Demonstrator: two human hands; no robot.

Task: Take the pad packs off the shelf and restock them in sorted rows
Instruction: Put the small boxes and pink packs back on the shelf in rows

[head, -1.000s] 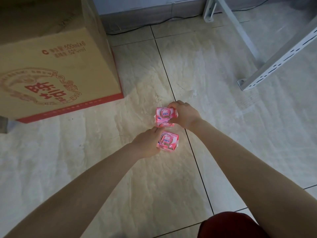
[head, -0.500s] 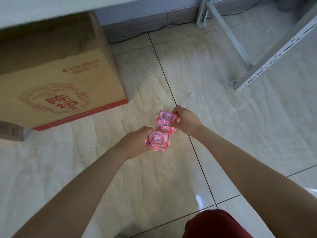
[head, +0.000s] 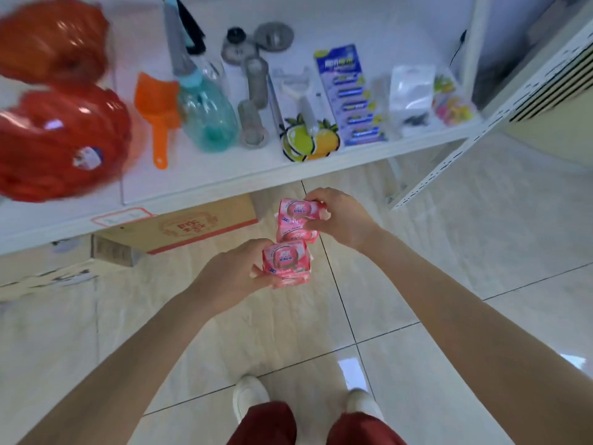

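Glossy pink blocks: left hand (head: 229, 277) fingers clamp near pad packs (head: 286, 263), right hand (head: 345, 218) fingers clamp far pad packs (head: 296, 216)

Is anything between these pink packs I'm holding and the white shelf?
Nothing visible lies between the pink packs and the white shelf. On it, bare space shows in front of the blue bottle.
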